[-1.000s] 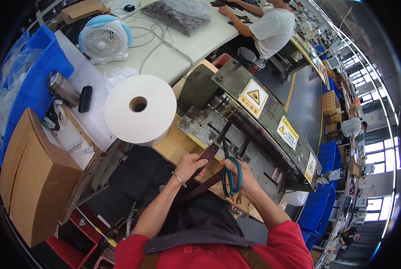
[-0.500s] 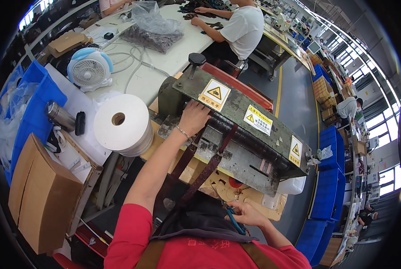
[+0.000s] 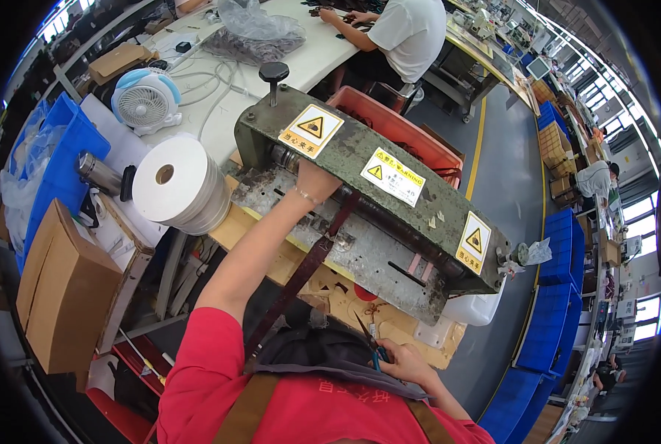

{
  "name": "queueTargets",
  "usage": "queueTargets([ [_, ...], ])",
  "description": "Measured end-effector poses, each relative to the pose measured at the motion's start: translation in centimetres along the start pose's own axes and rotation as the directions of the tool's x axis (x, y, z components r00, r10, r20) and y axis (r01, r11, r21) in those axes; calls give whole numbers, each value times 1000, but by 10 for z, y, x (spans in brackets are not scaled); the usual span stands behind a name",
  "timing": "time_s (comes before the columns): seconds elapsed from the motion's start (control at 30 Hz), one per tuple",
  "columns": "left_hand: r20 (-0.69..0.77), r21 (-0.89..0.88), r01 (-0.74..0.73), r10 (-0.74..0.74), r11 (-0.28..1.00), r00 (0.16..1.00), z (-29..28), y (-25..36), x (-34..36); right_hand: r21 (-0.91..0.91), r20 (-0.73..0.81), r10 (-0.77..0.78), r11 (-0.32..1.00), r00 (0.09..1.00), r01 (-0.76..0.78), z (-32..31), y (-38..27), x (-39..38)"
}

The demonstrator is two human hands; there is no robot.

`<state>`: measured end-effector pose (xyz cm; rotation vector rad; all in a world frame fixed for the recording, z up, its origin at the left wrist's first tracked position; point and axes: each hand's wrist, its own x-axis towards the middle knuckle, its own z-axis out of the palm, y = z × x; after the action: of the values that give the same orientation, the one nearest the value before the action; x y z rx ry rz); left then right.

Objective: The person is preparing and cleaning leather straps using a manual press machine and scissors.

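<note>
My left hand (image 3: 314,181) reaches under the front of a worn green metal machine housing (image 3: 351,148), beside its dark roller (image 3: 398,231). Its fingers are hidden by the housing and the wrist, which wears a bracelet. A dark maroon strap (image 3: 295,280) comes out of the machine right of this hand, crosses the metal bed plate (image 3: 360,255) and hangs toward my lap. Low in front of me, my right hand (image 3: 406,364) grips a pair of blue-handled scissors (image 3: 375,346), blades pointing up and away from me.
A big white roll (image 3: 179,185) stands left of the machine, near a small fan (image 3: 144,103) and a cardboard box (image 3: 68,288). Behind the machine is a red bin (image 3: 412,137) holding dark strips. A co-worker in white (image 3: 408,37) sits at the far table. Blue bins (image 3: 526,355) line the right.
My left hand has gone deeper under the housing. Two straps hung from the machine before; one shows now. The scissors are more upright, and the view has shifted.
</note>
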<state>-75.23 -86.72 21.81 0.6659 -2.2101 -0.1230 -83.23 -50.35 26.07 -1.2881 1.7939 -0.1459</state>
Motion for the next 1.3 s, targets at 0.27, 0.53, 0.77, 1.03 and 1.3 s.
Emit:
queueTargets([
  [0.27, 406, -62, 439, -379, 896, 832, -22, 52, -43, 56, -50, 76, 996, 996, -73, -8, 41, -41],
  [0.53, -41, -462, 128, -165, 878, 985, 68, 62, -3, -28, -127, 82, 996, 988, -86, 4, 74, -80],
  [0.77, 370, 190, -97, 20, 977, 929, 49, 88, 54, -59, -82, 71, 995, 994, -75, 9, 71, -81],
  [1.03, -88, 144, 115, -103, 983, 991, -17, 85, -11, -28, -34, -64, 998, 997, 63, 6, 64, -40],
  [1.3, 76, -131, 337, -330, 932, 941, 80, -112, -14, -147, -12, -320, 938, 947, 315, 4, 33, -27],
])
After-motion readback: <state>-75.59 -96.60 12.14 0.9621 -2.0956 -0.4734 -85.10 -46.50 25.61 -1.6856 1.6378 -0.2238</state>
